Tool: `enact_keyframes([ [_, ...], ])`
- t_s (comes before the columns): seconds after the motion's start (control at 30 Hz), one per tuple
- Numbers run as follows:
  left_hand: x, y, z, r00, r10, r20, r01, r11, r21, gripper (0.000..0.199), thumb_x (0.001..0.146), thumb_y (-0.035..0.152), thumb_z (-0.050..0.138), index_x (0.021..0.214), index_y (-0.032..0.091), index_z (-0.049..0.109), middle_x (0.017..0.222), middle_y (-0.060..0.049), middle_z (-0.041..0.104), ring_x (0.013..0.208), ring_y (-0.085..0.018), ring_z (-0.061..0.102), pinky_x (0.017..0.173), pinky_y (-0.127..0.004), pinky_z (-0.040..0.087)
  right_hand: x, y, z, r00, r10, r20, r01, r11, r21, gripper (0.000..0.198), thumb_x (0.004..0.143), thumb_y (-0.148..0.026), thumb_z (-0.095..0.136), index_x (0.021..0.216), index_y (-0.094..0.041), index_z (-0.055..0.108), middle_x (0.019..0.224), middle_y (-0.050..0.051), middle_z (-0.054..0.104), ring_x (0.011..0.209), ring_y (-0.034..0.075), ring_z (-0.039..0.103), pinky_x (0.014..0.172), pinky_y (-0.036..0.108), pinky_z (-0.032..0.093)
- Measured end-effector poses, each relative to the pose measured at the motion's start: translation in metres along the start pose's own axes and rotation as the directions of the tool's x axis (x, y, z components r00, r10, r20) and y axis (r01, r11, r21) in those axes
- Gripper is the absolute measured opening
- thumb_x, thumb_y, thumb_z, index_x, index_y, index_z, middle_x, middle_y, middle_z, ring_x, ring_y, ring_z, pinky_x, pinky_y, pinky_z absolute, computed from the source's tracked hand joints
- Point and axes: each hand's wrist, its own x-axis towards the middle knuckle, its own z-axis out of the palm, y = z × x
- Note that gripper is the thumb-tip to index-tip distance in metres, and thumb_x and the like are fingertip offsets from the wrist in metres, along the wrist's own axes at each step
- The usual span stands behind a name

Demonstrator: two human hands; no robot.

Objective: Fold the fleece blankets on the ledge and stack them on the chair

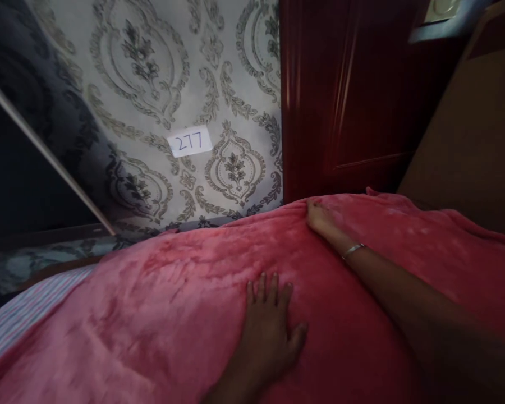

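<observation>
Left hand (266,335): palm down, flat, fingers (261,289) a bit spread, pointing forward, thumb (297,338) out to right. Left forearm (227,390) mostly cut off at bottom of view. Right arm (408,297): in from lower right, extended farther forward than left. Right hand (320,219): fingers look bent, grip unclear.

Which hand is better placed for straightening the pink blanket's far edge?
Likely the right hand: it is at the far edge of the pink blanket, by the dark red panel. The left hand lies spread, nearer the camera.
</observation>
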Motion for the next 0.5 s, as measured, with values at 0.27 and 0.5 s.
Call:
enact_keyframes([
  [0.27, 0.001, 0.002, 0.000, 0.999, 0.007, -0.033, -0.007, 1.000, -0.006, 0.072, 0.092, 0.058, 0.049, 0.152, 0.019, 0.043, 0.161, -0.016, 0.036, 0.151, -0.041, 0.025, 0.122, -0.068, 0.015, -0.073, -0.053, 0.010, 0.815, -0.444, 0.372, 0.466, 0.884, 0.032, 0.058, 0.102, -0.051, 0.032, 0.159, -0.035, 0.032, 0.168, 0.003, 0.022, 0.154, 0.030, 0.019, 0.120, 0.059, 0.020],
  [0.5, -0.002, 0.010, -0.007, 0.996, 0.056, -0.074, -0.050, 0.996, 0.074, 0.052, 0.095, 0.047, 0.048, 0.135, 0.015, 0.057, 0.143, -0.016, 0.054, 0.138, -0.036, 0.042, 0.118, -0.059, 0.028, -0.134, -0.038, -0.014, 0.834, -0.359, 0.418, 0.386, 0.922, 0.022, 0.060, 0.099, -0.046, 0.035, 0.156, -0.025, 0.040, 0.163, 0.008, 0.033, 0.151, 0.031, 0.028, 0.120, 0.054, 0.025],
])
